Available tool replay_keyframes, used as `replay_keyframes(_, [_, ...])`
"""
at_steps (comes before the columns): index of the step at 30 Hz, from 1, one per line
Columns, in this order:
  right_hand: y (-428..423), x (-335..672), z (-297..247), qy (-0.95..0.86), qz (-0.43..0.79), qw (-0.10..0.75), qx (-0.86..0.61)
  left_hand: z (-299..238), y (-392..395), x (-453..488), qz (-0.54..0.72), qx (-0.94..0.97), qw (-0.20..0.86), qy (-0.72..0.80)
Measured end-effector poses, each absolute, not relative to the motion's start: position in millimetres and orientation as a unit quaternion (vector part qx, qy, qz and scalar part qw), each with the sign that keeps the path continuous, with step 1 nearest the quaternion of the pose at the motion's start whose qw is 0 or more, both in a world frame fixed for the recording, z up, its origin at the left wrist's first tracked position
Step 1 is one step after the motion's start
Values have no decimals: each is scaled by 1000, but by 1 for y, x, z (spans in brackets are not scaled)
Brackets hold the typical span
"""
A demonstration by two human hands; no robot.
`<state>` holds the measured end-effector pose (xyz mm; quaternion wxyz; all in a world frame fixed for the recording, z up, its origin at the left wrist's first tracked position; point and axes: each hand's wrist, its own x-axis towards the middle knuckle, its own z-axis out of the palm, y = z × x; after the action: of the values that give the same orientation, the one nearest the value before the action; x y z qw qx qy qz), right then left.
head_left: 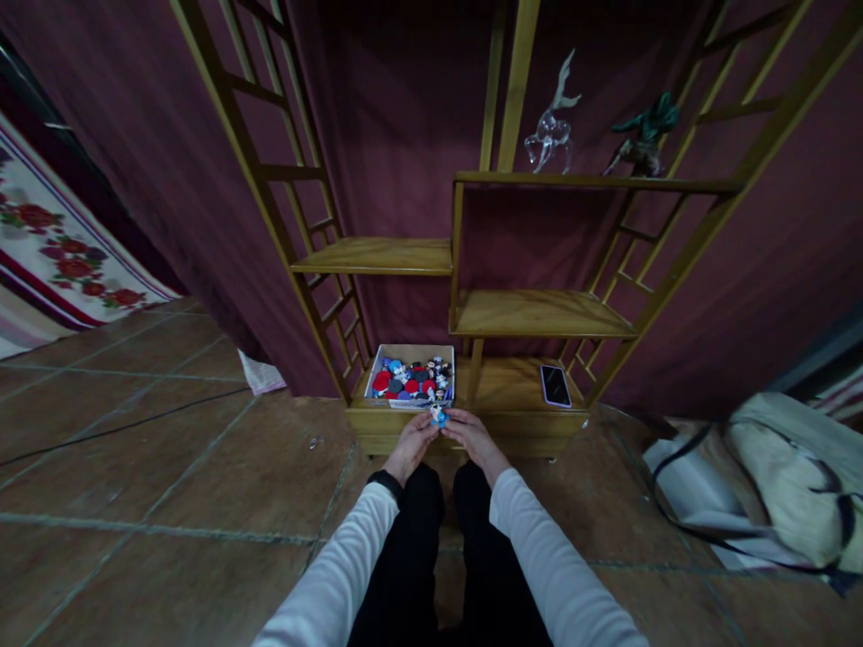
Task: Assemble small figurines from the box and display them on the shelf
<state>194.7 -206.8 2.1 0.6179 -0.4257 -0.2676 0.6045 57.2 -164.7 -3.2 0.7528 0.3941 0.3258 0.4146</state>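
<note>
A small blue-and-white figurine (pixel 439 416) is held between my two hands, just in front of the low wooden shelf. My left hand (pixel 416 438) pinches it from the left side. From the right, the fingers of my right hand (pixel 469 431) close on it too. Right behind my hands, an open cardboard box (pixel 443 352) sits on the bottom shelf. It is filled with several small figures and round pieces in red, blue, grey and white.
The wooden display rack (pixel 539 314) rises in front of me. A phone (pixel 556 385) lies on its bottom shelf. A clear deer figurine (pixel 551 135) and a dark green statue (pixel 645 139) stand higher up. A pale bag (pixel 782 485) rests on the floor at right; a black cable (pixel 135 424) runs at left.
</note>
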Motion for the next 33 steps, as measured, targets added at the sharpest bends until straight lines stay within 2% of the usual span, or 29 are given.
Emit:
replay_keyframes(18, [-210, 193, 1, -285, 612, 612, -411, 0, -175, 66, 482, 418, 674, 373])
replay_keyframes(33, [-214, 199, -4, -273, 595, 616, -439, -4, -177, 66, 447, 432, 703, 345])
